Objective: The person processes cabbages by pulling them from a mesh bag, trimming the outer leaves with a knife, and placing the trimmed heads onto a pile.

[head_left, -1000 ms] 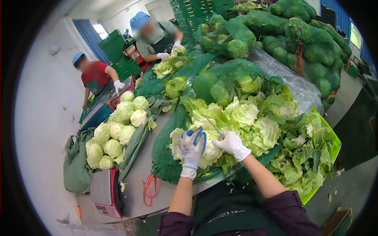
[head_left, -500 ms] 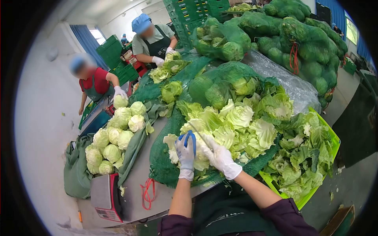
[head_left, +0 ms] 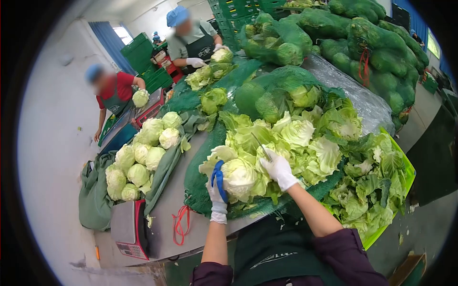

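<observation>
While the left hand (head_left: 217,196) cups a cabbage (head_left: 240,179) by the near edge of the surface (head_left: 164,238), the right hand (head_left: 279,172) grips what looks like a knife (head_left: 260,146). If loose leaves (head_left: 293,132) let the cabbage roll, the knife could catch the left hand.

Red-edged scale (head_left: 125,225) near red ribbon (head_left: 178,226). Blue curtain (head_left: 106,42) (bright window (head_left: 122,34) just beside). Green crates (head_left: 233,18) stacked.

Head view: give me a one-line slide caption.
Gloved left hand steadies a cabbage while the right hand holds a thin blade beside loose leaves.
</observation>
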`<state>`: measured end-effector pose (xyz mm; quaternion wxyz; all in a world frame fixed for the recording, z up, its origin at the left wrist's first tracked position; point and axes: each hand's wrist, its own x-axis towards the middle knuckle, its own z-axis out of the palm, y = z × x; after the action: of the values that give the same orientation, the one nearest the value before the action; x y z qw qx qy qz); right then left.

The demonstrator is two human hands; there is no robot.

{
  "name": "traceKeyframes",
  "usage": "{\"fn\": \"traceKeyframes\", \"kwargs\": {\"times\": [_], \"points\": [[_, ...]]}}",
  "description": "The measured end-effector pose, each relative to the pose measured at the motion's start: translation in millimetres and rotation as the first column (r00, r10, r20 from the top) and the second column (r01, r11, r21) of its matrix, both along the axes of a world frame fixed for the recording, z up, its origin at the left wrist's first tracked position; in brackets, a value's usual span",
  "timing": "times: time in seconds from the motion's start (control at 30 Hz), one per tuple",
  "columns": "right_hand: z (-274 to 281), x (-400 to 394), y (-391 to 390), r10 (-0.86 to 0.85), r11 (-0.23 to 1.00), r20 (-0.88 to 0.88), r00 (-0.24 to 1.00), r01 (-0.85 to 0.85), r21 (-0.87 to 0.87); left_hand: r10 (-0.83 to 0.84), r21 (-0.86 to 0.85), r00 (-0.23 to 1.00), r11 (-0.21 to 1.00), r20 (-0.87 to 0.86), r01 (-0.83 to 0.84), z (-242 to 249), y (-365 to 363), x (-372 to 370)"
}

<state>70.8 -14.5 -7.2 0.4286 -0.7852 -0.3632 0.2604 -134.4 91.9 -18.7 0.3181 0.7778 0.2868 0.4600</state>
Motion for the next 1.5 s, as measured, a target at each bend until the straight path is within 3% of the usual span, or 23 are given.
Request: {"fn": "traceKeyframes", "kwargs": {"times": [0.07, 0.1, 0.13, 0.2, 0.23, 0.27, 0.33, 0.37, 0.4, 0.47, 0.5, 0.53, 0.6, 0.67, 0.77, 0.87, 1.13, 1.2, 1.27, 1.4, 1.43, 1.47, 1.5], "points": [[-2.7, -24.4, -8.9, -0.105, 0.952, 0.054, 0.993, 0.084, 0.296, 0.037, -0.113, 0.998, 0.993, 0.054, -0.031, 1.9, -1.8, 3.8], [0.8, -40.7, -15.3, -0.065, 0.924, 0.082, 0.995, 0.029, 0.380, 0.058, 0.010, 0.998, 0.998, 0.021, -0.058, -2.1, 0.8, 4.9], [-4.5, -56.4, -15.6, -0.022, 0.934, 0.080, 0.997, -0.008, 0.358, 0.068, 0.008, 0.997, 0.998, 0.022, -0.068, 2.9, 0.5, 12.1], [-7.9, -87.2, -6.3, -0.055, 0.952, 0.080, 0.995, 0.028, 0.304, 0.100, -0.221, 0.992, 0.972, 0.083, -0.079, 10.4, 1.1, 23.7], [-5.7, -83.2, 0.1, -0.072, 0.940, 0.080, 0.994, 0.041, 0.338, 0.093, -0.038, 0.995, 0.995, -0.042, -0.095, 3.0, 6.1, 21.7], [-2.1, -70.8, 7.4, -0.072, 0.937, 0.082, 0.994, 0.039, 0.348, 0.094, -0.028, 0.995, 0.995, -0.038, -0.095, 1.8, 8.6, 18.4], [22.0, -38.7, 11.2, 0.253, 0.944, -0.377, 0.891, -0.143, 0.296, 0.244, 0.293, 0.932, 0.942, -0.269, -0.162, -4.8, 9.7, 8.3], [42.1, -26.7, 9.3, 0.302, 0.944, -0.481, 0.823, -0.187, 0.273, 0.108, 0.040, 0.994, 0.993, -0.009, -0.107, -6.7, 4.4, 12.1], [41.6, -18.2, 12.9, 0.297, 0.945, -0.484, 0.823, -0.182, 0.271, 0.103, 0.038, 0.995, 0.994, -0.012, -0.103, -2.4, -0.7, 18.6], [32.4, -2.7, 17.2, 0.223, 0.968, -0.441, 0.870, -0.142, 0.209, 0.078, 0.015, 0.996, 0.997, -0.031, -0.078, 16.1, -16.9, 32.1], [26.0, 1.6, 18.5, 0.264, 0.937, -0.203, 0.943, -0.200, 0.287, 0.084, -0.178, 0.996, 0.981, 0.025, -0.078, 29.1, -26.9, 37.0], [18.4, 1.7, 17.3, 0.261, 0.939, -0.200, 0.944, -0.201, 0.280, 0.083, -0.185, 0.996, 0.980, 0.030, -0.076, 26.9, -25.0, 38.1], [12.4, -6.0, 8.9, 0.087, 0.994, 0.329, 0.940, -0.105, 0.037, 0.084, -0.064, 0.991, 0.994, -0.100, -0.091, 21.1, -23.9, 35.0], [32.5, -26.8, -5.1, 0.092, 0.993, 0.290, 0.953, -0.109, 0.043, 0.131, -0.018, 0.980, 0.991, -0.151, -0.135, 29.5, -33.2, 40.9], [40.2, -49.3, -11.7, -0.001, 1.000, 0.361, 0.932, -0.005, 0.014, 0.263, 0.230, 0.941, 0.950, -0.215, -0.213, 29.2, -41.3, 47.1], [30.2, -48.0, -8.8, -0.060, 0.994, 0.444, 0.894, 0.014, 0.107, 0.224, 0.216, 0.948, 0.960, -0.227, -0.175, 25.9, -41.0, 46.4], [40.3, -30.4, 16.0, -0.048, 0.998, 0.447, 0.893, 0.060, -0.012, 0.228, 0.150, 0.930, 0.970, -0.287, -0.191, 41.1, -32.8, 53.6], [35.1, -8.5, 25.1, -0.065, 0.994, 0.429, 0.901, 0.096, -0.050, 0.259, 0.222, 0.938, 0.952, -0.231, -0.208, 33.6, -30.7, 54.9], [16.9, 33.6, 32.5, -0.131, 0.991, 0.403, 0.906, 0.123, 0.047, 0.242, 0.200, 0.946, 0.959, -0.217, -0.199, 27.1, -37.2, 44.6], [16.3, 20.8, 26.9, -0.145, 0.987, 0.248, 0.958, 0.120, 0.110, 0.173, 0.173, 0.971, 0.974, -0.168, -0.144, 5.0, -28.7, 31.7], [4.2, 16.1, 25.9, -0.193, 0.976, 0.229, 0.954, 0.163, 0.142, -0.010, -0.073, 0.998, 0.997, 0.064, 0.015, 6.6, -23.9, 33.3], [-7.4, 13.8, 27.1, -0.241, 0.962, 0.208, 0.948, 0.206, 0.178, -0.136, -0.262, 0.935, 0.938, 0.327, 0.228, 9.0, -15.2, 34.5], [-12.7, 11.6, 25.1, -0.245, 0.958, 0.090, 0.965, 0.226, 0.176, -0.210, -0.361, 0.914, 0.870, 0.348, 0.337, 9.4, 2.6, 29.7]]}}
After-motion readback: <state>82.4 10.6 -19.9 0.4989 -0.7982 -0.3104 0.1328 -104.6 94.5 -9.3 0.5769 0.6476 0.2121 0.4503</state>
